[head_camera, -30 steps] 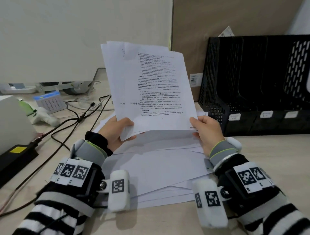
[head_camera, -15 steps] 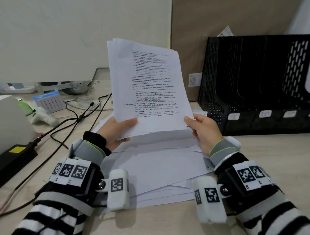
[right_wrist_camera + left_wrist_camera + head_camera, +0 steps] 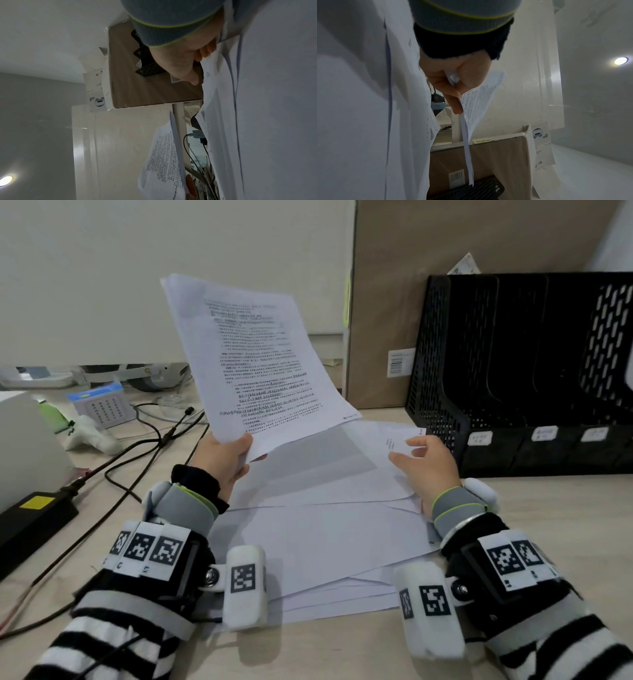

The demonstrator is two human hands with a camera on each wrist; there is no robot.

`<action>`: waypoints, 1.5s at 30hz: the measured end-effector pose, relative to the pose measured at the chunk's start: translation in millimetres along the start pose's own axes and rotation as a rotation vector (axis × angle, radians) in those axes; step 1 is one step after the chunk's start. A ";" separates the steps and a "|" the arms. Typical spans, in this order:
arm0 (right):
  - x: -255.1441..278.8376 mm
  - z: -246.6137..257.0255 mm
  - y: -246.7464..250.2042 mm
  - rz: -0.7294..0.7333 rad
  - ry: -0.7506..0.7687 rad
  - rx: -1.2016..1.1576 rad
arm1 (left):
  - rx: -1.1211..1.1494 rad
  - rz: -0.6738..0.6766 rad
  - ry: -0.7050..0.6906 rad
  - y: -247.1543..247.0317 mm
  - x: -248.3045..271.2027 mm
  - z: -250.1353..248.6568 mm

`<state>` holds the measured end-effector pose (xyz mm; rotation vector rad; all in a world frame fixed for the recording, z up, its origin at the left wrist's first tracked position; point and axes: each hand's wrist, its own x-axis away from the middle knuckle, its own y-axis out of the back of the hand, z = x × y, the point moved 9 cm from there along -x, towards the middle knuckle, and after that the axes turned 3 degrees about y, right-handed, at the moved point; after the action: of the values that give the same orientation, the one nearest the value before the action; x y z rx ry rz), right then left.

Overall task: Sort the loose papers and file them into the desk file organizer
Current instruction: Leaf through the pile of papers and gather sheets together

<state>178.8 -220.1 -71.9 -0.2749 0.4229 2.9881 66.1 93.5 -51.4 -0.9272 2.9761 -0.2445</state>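
Note:
My left hand [image 3: 227,455] grips a thin sheaf of printed sheets [image 3: 260,364] by its lower left corner and holds it up, tilted to the left, above the desk. In the left wrist view the thumb and fingers [image 3: 453,81] pinch that sheaf [image 3: 476,102]. My right hand [image 3: 421,457] is off the sheaf and hovers with relaxed fingers over the loose pile of white papers [image 3: 325,525] on the desk, near a sheet's far right corner. The black mesh file organizer [image 3: 513,364] stands at the right rear, with labelled slots that look empty.
A brown cardboard box [image 3: 383,302] leans against the wall behind the papers. Black cables [image 3: 147,446] and a black power brick [image 3: 34,518] lie at the left, beside a small blue desk calendar [image 3: 102,405] and a white device [image 3: 20,446].
My right hand has let go of the sheaf's lower right corner and dropped toward the pile. The sheaf, held now by the left hand alone, has tilted left.

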 end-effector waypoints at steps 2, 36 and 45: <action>-0.9 -5.1 2.2 0.016 -0.037 0.119 | -0.007 0.000 0.006 -0.2 -1.7 2.1; 19.3 -2.5 -31.9 0.369 -0.064 0.113 | -0.092 -0.068 0.079 13.5 -24.5 23.6; 5.7 17.1 12.8 -0.111 0.045 -0.461 | 0.015 -0.159 0.061 23.1 -24.0 18.4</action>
<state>168.7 -227.0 -53.4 -0.3889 -0.2782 2.9338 73.9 123.1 -74.0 -1.1768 2.9524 -0.3018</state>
